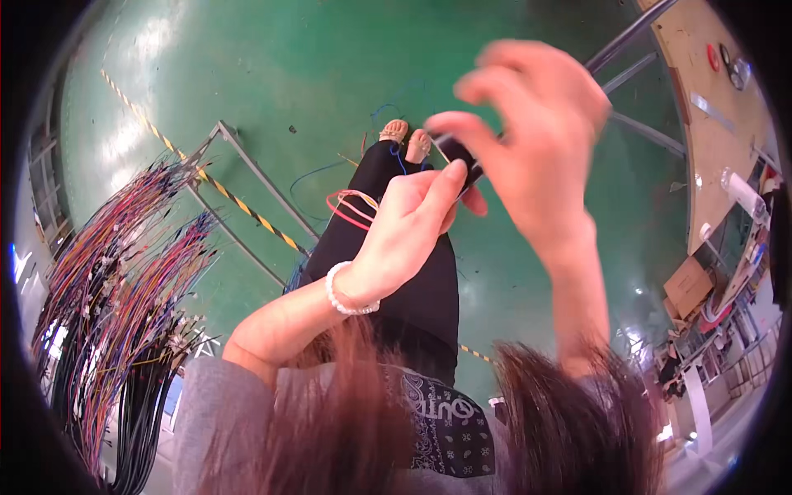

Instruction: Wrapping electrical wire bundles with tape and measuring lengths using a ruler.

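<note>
Black roll (459, 151), maybe tape, too dark to be sure. Where do we have it?

Out in front of our legs (422, 289), over the green floor (272, 58), between our two hands. Well apart from the table (693, 33) at right.

Grip?

Left hand (404, 223) has it pinched, thumb laid over it. Right hand (540, 124) is blurred: fingers loosely curled, well apart from the thumb, thumb by the roll's upper edge. We can't tell if that thumb presses on it.

So left is our anchor. What matters?

Steady left wrist, firm pinch, no crushing. Fine work goes to the right: short, controlled moves. Long fast pulls would likely twist the roll out of our pinch.

Pink-and-white wire loop (347, 218) by the left hand?

Main snag risk, we'd judge. Can't see whether the left hand holds it too. We should leave it slack, on the side away from the right hand.

Blue wire (322, 171)?

Looks to be on the floor by our legs. Mind our feet.

Wire bundles (124, 272) at left?

Apart from the roll, nearer our left elbow. Tuck the elbow in.
</note>
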Available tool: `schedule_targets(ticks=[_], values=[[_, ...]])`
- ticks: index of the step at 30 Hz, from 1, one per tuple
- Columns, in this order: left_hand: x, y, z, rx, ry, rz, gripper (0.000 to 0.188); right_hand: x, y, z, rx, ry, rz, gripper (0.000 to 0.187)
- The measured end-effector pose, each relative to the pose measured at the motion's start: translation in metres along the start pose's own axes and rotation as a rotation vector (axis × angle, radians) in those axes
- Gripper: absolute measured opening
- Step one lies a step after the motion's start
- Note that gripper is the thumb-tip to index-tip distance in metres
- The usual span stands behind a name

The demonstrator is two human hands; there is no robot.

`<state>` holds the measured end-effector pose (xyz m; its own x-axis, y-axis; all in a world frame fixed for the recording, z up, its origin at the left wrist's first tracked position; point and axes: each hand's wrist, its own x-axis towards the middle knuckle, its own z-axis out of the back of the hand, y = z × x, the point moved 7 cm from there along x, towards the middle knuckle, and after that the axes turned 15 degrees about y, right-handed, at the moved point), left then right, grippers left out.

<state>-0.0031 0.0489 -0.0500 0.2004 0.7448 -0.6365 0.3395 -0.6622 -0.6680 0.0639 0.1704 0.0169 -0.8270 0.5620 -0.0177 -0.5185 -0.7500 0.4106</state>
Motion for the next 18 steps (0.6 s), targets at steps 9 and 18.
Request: schedule_targets(ticks=[9,18], values=[[-0.003,-0.007,-0.02,-0.173,0.208,0.157,0.048,-0.081,-0.029,-0.09,1.331,0.096,-0.122,0.027],[-0.016,-0.017,-0.025,0.598,0.086,-0.304,0.017,-0.03,0.016,0.028,0.517,0.215,0.064,0.03]])
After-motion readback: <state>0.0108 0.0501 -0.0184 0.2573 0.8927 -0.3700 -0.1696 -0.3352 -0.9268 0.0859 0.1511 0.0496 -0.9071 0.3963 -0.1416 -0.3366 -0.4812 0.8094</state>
